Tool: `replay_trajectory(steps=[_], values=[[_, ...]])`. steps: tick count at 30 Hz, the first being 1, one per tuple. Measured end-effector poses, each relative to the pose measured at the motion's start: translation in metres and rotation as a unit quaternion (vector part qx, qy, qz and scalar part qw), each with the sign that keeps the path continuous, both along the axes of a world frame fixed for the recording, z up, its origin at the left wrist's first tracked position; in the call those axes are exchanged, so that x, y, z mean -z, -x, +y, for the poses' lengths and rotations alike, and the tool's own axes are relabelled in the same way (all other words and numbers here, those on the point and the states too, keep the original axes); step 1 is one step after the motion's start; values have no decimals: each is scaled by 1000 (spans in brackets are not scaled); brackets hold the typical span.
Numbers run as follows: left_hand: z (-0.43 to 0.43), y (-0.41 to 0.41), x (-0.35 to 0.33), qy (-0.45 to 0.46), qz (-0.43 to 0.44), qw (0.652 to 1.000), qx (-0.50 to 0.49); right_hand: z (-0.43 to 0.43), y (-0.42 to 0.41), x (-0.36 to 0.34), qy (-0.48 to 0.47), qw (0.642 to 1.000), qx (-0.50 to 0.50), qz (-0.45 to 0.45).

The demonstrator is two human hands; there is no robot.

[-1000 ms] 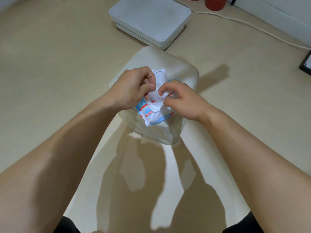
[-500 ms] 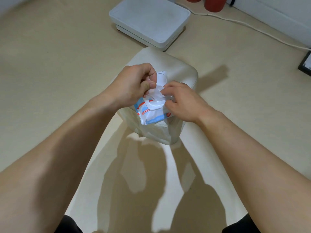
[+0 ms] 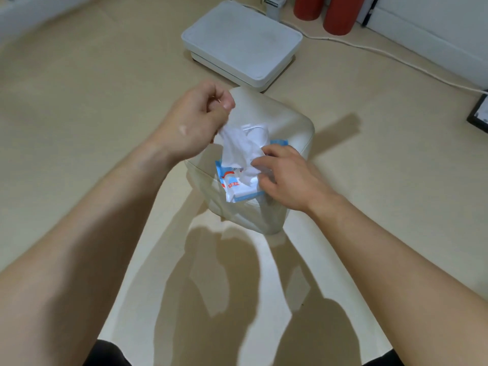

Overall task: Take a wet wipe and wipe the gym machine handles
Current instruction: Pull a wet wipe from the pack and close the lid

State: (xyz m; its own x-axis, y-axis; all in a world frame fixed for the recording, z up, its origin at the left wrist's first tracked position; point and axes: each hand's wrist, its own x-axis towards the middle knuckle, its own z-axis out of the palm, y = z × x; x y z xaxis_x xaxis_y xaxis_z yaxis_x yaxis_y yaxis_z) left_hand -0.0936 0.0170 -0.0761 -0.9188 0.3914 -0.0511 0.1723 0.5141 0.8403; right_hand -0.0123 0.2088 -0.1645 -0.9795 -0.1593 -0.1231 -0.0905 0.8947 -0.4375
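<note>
A blue-and-white wet wipe pack (image 3: 235, 190) with red print lies on the far end of a cream padded bench (image 3: 287, 122), its white flip lid (image 3: 257, 133) standing open. My left hand (image 3: 195, 122) pinches a white wet wipe (image 3: 233, 146) and holds it stretched up out of the pack's opening. My right hand (image 3: 285, 175) presses down on the right side of the pack, fingers at the opening. No gym machine handles are in view.
A white flat box-like platform (image 3: 241, 42) sits on the beige floor beyond the bench. Two red cylinders (image 3: 340, 14) stand at the back, with a white cable (image 3: 396, 58) running along the floor. A dark framed object (image 3: 479, 117) lies at the right edge.
The left hand has lifted up and to the left, drawing the wipe out of the pack. The right hand has shifted down onto the pack. The head camera tilted slightly.
</note>
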Motion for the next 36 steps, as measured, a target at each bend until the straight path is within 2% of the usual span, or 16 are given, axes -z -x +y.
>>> replay_trajectory(steps=[2,4,7,8,13,16,18,22,24,26,28,32,36], values=[[0,0,-8,-22,-31,999,-38,-2,-1,-1,-4,1000,7,7],[-8,3,-16,2,-46,997,-54,-3,-1,0,-2,1000,17,15],[-24,10,-19,158,-18,984,-76,-3,-1,1,5,999,32,31],[-30,13,-20,176,-10,980,-88,-3,-1,0,1,999,36,38],[-51,22,-23,69,-13,986,-153,-3,2,0,-7,997,43,64],[-44,18,-13,80,-5,986,-148,-2,4,2,46,994,65,70],[-31,11,-2,96,-6,988,-120,-1,4,1,114,984,117,66],[-13,-1,19,108,-7,993,-53,5,3,-9,286,927,229,87],[-6,-7,31,115,1,993,-9,12,3,-14,319,903,260,120],[1,-15,46,134,-7,991,13,16,3,-18,303,908,255,136],[7,-24,58,145,-25,989,1,17,4,-17,250,929,224,153],[15,-37,70,171,0,985,10,12,5,-18,201,944,197,171],[34,-41,70,209,-15,976,-66,12,4,-27,169,945,215,177]])
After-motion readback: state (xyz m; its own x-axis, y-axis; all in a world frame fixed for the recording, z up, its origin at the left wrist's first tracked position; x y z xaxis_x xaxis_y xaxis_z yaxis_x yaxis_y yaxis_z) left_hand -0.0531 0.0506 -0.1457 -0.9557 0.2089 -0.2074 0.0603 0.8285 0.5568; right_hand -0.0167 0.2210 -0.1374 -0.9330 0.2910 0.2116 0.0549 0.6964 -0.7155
